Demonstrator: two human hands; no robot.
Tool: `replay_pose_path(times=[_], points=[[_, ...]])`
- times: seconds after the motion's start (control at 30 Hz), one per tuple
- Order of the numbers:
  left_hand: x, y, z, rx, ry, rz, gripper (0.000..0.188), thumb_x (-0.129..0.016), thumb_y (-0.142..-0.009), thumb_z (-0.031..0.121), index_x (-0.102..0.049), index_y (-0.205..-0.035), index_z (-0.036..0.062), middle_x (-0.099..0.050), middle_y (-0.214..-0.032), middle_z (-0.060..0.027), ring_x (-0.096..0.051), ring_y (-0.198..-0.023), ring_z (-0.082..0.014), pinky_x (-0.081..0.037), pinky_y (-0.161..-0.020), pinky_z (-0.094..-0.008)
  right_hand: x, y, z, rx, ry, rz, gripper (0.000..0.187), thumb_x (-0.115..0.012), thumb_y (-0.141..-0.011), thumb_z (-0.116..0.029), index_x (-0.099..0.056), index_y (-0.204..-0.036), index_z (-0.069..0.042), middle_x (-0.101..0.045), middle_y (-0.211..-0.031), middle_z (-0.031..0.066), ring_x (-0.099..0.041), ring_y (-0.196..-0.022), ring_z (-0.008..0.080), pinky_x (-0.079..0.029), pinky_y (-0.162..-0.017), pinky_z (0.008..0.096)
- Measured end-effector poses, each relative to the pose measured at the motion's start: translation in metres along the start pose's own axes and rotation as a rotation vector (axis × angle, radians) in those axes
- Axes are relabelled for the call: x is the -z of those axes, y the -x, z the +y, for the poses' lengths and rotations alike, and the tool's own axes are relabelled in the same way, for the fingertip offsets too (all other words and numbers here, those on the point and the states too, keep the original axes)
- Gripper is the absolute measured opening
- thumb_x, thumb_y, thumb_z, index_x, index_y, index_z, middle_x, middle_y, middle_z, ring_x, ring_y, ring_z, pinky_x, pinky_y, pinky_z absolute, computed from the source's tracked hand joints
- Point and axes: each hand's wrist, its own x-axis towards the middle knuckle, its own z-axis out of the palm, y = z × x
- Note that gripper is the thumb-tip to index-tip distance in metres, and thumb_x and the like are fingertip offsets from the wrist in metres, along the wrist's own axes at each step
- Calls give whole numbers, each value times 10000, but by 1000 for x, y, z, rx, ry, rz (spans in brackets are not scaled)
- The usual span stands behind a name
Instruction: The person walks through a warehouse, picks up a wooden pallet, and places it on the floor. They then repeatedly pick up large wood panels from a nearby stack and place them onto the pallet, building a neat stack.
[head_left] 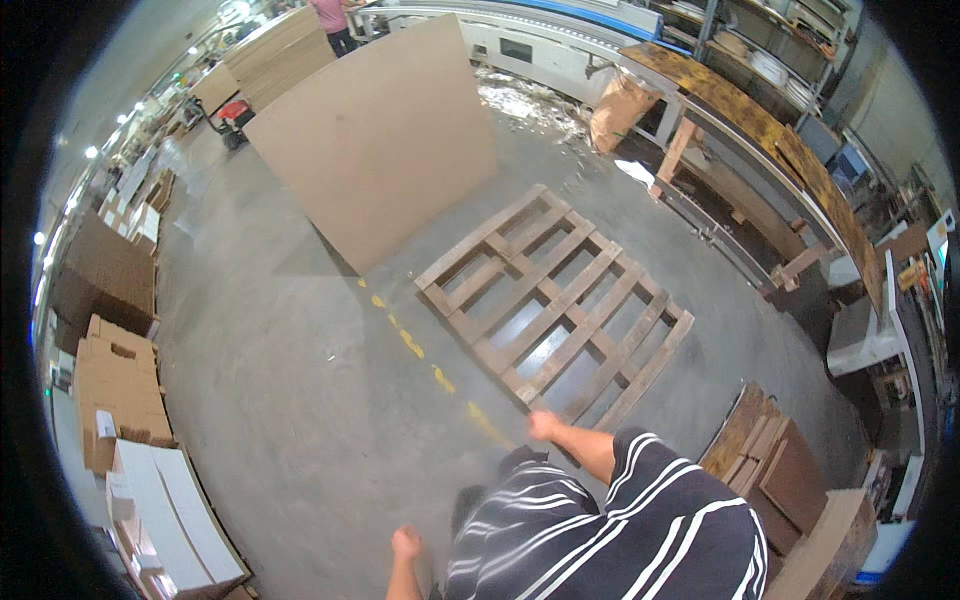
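Note:
My left hand (407,541) hangs at the lower edge, fingers curled in, with nothing seen in it. Farther forward is my right hand (543,425), curled into a loose fist; it overlaps the near corner of a wooden pallet (553,310) in view. No grip on the pallet shows. The slatted pallet lies flat on the grey floor, ahead and slightly right. Beyond it to the left is a large flat brown board (385,130), a dark shadow along its lower left edge.
Dashed yellow floor marks (412,344) run beside the pallet. Cardboard (120,385) and white sheets (165,510) stand along the left. A long workbench (760,120) borders the right; brown panels (790,470) are near right. A red pallet jack (234,112) and a person (335,20) are at the back.

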Motion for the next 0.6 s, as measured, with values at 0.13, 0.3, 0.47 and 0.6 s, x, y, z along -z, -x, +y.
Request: replay_pose_path(times=[0.13, 0.3, 0.47, 0.6], points=[[49, -73, 9, -160, 38, 11, 303, -659, -712, 122, -684, -1004, 43, -705, -861, -145, -682, -822, -263, -534, -779, -359, 59, -41, -125, 242, -122, 297, 415, -679, -702, -214, -638, -1079, -46, -689, -916, 159, -661, -901, 334, -523, -815, 422], [105, -188, 9, -365, -90, -45, 285, -657, -734, 93, -679, -1015, 50, -708, -836, -121, -680, -805, -221, -533, -764, -345, 56, -72, -183, 195, -213, 263, 433, -703, -701, -258, -640, -1081, -59, -678, -1011, 161, -649, -930, 338, -520, -810, 428], [191, -297, 15, -329, 49, -151, 277, -654, -755, 65, -663, -1029, 27, -709, -829, -106, -672, -759, -171, -533, -715, -318, 7, -36, -173, -379, -40, -54, 286, -577, -778, -233, -694, -967, -52, -650, -1077, 209, -626, -1010, 376, -519, -844, 461], [262, -371, 48, -440, 85, -99, 275, -653, -761, 31, -657, -1036, 17, -704, -824, -111, -666, -744, -169, -532, -705, -315, -52, -13, -190, -532, -64, -92, 331, -605, -754, -225, -685, -1034, -67, -640, -1108, 212, -623, -1013, 384, -521, -829, 460]])
